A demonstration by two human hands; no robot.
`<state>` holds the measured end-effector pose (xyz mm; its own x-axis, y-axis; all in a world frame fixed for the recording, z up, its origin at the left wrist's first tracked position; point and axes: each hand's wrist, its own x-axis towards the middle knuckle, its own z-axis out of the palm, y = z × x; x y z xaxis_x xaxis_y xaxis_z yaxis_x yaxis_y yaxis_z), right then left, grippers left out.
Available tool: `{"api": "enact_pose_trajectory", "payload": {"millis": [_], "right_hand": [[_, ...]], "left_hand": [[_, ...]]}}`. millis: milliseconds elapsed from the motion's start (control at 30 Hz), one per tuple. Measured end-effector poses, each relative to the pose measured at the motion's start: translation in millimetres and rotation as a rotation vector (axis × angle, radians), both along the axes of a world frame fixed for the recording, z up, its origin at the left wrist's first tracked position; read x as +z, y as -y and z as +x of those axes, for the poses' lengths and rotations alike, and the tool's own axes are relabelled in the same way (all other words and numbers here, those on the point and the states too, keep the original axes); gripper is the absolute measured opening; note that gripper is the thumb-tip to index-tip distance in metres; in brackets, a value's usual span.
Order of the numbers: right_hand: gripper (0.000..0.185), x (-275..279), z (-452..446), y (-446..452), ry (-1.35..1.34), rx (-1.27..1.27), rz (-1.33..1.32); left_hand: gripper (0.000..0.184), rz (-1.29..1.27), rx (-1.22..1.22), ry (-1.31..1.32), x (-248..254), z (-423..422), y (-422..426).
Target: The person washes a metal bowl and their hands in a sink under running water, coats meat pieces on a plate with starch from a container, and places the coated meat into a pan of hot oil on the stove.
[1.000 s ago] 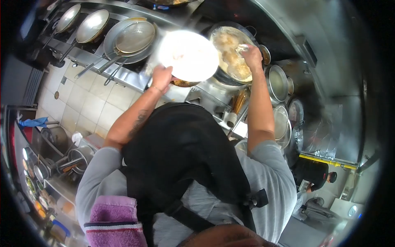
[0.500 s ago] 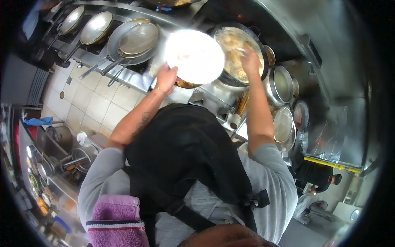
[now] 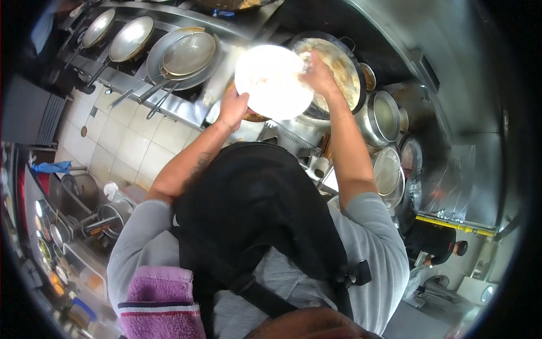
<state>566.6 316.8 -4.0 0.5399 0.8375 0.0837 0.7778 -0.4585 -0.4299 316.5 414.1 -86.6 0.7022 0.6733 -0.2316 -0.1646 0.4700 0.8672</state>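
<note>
My left hand (image 3: 233, 107) grips the near left rim of a round white plate (image 3: 274, 90), held up over the front of the stove. Glare hides most of what lies on the plate; faint pinkish bits show. At its right rim is my right hand (image 3: 319, 75), fingers pinched together. Something small and pale is at those fingertips, too blurred to name. Just beyond and to the right, a large dark wok (image 3: 361, 85) holds bubbling oil with pale, golden frying food (image 3: 341, 65). Part of the wok is hidden behind the plate and my right hand.
Strainers (image 3: 189, 53) rest on a pan at the left of the stove, beside more pans (image 3: 131, 38). Metal pots (image 3: 385, 116) and a sieve (image 3: 388, 172) stand to the right. A co-worker in black (image 3: 432, 240) is at the far right.
My right hand has moved left from over the frying food to the plate's right rim. The plate has shifted slightly right and nearer to me, still in my left hand.
</note>
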Motion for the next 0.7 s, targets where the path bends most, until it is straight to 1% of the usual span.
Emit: {"api": "enact_pose_trajectory", "payload": {"millis": [33, 67, 133, 167, 233, 267, 333, 367, 400, 467, 500, 567, 700], "right_hand": [[0.045, 10, -8, 4, -0.064, -0.059, 0.006], [0.045, 7, -11, 6, -0.064, -0.054, 0.001], [0.047, -1, -15, 8, 0.137, 0.087, -0.127], [0.047, -7, -17, 9, 0.137, 0.089, -0.128], [0.048, -19, -27, 9, 0.081, 0.198, -0.110], [0.048, -13, -39, 9, 0.080, 0.200, -0.111], [0.045, -2, -66, 6, -0.047, 0.193, 0.020], [0.044, -5, -74, 2, -0.087, 0.226, 0.037], [0.044, -11, -82, -4, -0.089, 0.219, 0.037], [0.041, -28, -90, -16, -0.117, 0.384, 0.162], [0.041, -39, -88, -20, -0.115, 0.381, 0.164], [0.038, -54, -87, -27, 0.091, 0.480, 0.173], [0.037, -57, -72, -22, 0.104, 0.484, 0.120]], "left_hand": [[0.039, -0.006, 0.008, 0.000, -3, 0, -1], [0.039, -0.013, 0.015, 0.011, -7, 2, -3], [0.040, -0.018, 0.024, 0.024, -12, 5, -7], [0.040, -0.027, 0.037, 0.024, -15, 6, -9], [0.040, -0.036, 0.050, 0.024, -19, 8, -12], [0.040, -0.057, 0.058, 0.020, -20, 8, -14], [0.040, -0.081, 0.064, 0.011, -21, 9, -16], [0.040, -0.064, 0.064, 0.000, -20, 10, -15], [0.039, -0.046, 0.062, -0.010, -19, 11, -14], [0.038, -0.048, 0.046, -0.011, -17, 15, -12], [0.037, -0.049, 0.041, -0.011, -15, 17, -12], [0.037, -0.048, 0.045, 0.006, -18, 19, -11], [0.037, -0.089, 0.067, 0.021, -15, 16, -12]]}}
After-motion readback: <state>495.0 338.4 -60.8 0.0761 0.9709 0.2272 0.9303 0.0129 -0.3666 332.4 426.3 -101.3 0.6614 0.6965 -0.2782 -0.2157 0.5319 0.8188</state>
